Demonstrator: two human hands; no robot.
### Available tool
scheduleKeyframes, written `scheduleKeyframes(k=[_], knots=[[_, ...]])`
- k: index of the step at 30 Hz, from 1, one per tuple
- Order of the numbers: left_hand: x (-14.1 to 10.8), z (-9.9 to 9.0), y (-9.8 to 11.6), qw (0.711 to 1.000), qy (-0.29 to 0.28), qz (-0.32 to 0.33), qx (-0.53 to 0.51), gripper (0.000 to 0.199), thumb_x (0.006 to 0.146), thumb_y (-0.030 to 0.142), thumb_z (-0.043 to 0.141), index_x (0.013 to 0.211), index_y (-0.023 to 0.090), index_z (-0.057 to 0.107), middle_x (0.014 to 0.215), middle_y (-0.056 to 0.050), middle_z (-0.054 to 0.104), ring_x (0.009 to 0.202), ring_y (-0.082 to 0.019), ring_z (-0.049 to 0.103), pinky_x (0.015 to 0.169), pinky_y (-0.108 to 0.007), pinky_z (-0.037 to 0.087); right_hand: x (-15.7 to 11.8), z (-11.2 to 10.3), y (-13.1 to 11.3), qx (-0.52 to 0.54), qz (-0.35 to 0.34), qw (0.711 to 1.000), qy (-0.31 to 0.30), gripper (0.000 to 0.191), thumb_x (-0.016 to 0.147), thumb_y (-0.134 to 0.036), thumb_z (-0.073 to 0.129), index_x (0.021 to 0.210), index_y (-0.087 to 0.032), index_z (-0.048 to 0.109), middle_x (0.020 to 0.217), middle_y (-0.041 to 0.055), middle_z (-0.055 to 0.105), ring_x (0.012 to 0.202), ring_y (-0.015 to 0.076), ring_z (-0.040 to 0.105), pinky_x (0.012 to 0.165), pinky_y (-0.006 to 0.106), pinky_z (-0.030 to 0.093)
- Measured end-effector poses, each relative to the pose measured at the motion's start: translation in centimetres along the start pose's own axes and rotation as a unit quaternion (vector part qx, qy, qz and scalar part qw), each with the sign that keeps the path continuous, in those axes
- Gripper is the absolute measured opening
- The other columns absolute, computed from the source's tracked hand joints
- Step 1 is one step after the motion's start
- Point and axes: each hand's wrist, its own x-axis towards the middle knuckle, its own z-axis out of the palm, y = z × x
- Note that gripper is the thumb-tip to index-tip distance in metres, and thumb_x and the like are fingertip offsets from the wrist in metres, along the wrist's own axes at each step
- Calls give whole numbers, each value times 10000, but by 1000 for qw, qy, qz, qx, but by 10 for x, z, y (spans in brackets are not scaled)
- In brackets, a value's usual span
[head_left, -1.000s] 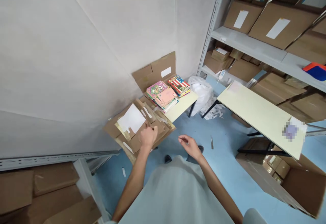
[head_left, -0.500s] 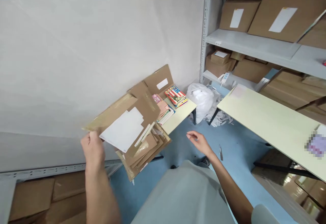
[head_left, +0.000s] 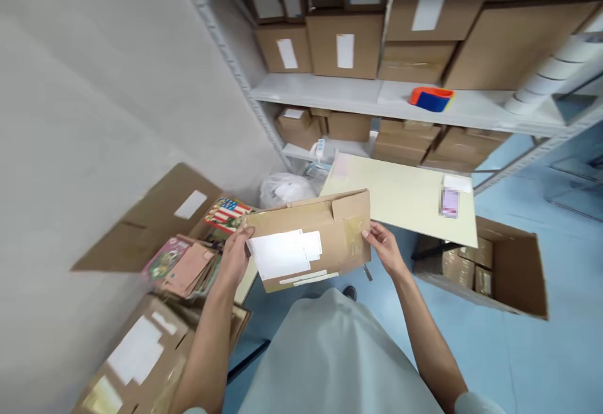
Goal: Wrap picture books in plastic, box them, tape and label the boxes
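Nearest, lower centre of the frame: pale grey-green garment (head_left: pixel 330 357). Just ahead, left of centre: left hand (head_left: pixel 235 257), fingers clamped on one end of a flat brown cardboard carton (head_left: pixel 332 241), thumb on the visible face. Right of centre: right hand (head_left: pixel 385 247), fingers likewise pinched on the opposite end. Carton located mid-frame, raised in front of the garment, right end slightly higher; white paper labels (head_left: pixel 277 257) and yellowish tape noted on the visible face.

Changed over the last half second: right fingers brought onto the carton, left hand shifted toward mid-frame, view swung toward the shelves. Judged effect on the work: hold now shared between both ends, likely steadier, with labelled face exposed.

Lower left: stack of labelled brown cardboard (head_left: pixel 157 370). Just beyond: pile of pink and patterned books (head_left: pixel 188 269), near a red, white and blue book (head_left: pixel 228 213).

Right of frame: open brown cardboard box (head_left: pixel 521 269), smaller taped boxes inside. Centre right: long cream tabletop (head_left: pixel 396 194). Farthest, across the top: grey metal shelves (head_left: pixel 320 90) bearing brown cartons (head_left: pixel 346 46).
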Motion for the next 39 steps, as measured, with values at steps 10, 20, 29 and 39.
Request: scheduleKeyframes(k=[10, 20, 29, 39], knots=[[75, 178, -3, 957, -279, -50, -66, 851, 660, 677, 967, 1279, 139, 741, 1262, -183, 819, 1217, -377, 752, 1031, -451, 617, -4, -100, -5, -34, -15, 973, 228, 555, 887, -695, 807, 1170, -220, 762, 1181, 131, 847, 1125, 334, 781, 1037, 486, 606], [158, 278, 1, 936, -341, -52, -74, 863, 608, 740, 957, 1227, 171, 764, 1157, -147, 847, 1147, -369, 779, 1066, -515, 607, 66, -146, -7, -124, 2, 953, 275, 609, 893, -775, 741, 1167, -231, 731, 1187, 134, 834, 1153, 338, 771, 1071, 505, 596], [251, 331, -13, 925, -366, -76, -62, 881, 571, 775, 953, 1156, 150, 745, 1088, -151, 850, 1042, -363, 799, 944, -482, 636, 134, -161, -11, -191, 44, 933, 303, 551, 873, -772, 748, 983, -232, 763, 1048, 116, 848, 1059, 349, 777, 978, 482, 613], [294, 355, -15, 920, -382, -70, -55, 870, 591, 767, 948, 1173, 156, 733, 1147, -152, 838, 1104, -354, 776, 985, -465, 611, 171, -166, -15, -192, 62, 930, 308, 536, 896, -754, 750, 1032, -236, 778, 1118, 117, 844, 1103, 349, 772, 980, 477, 619]])
